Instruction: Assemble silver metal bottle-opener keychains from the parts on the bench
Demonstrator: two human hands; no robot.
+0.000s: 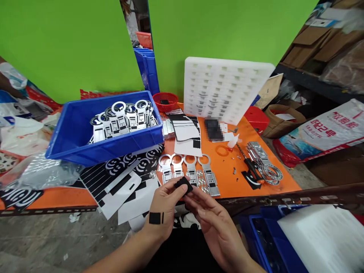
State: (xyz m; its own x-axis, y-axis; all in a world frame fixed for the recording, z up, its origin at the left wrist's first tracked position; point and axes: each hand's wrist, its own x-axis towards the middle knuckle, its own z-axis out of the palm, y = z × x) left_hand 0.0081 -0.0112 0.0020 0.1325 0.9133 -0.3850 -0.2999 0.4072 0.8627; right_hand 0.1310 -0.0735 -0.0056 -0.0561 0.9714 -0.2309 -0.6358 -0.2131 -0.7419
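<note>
My left hand (165, 206) pinches a small black pad with a scalloped edge (183, 185) between thumb and fingers, above the table's front edge. A black square patch (155, 218) and a thin black strip are stuck to the back of that hand. My right hand (214, 220) is beside it, palm turned up and fingers stretched out, its fingertips close to the pad; whether they touch it I cannot tell. Just beyond the hands, several silver ring-ended metal plates (210, 176) lie in a row, with small silver pieces (202, 180) between them.
On the orange table (227, 182), a blue bin (105, 146) holds more ring-ended plates. Sticker sheets (139, 201) overhang the front edge. A white foam block (224, 87) stands behind. At right lie a black-handled screwdriver (251, 167) and stacked metal plates (258, 151).
</note>
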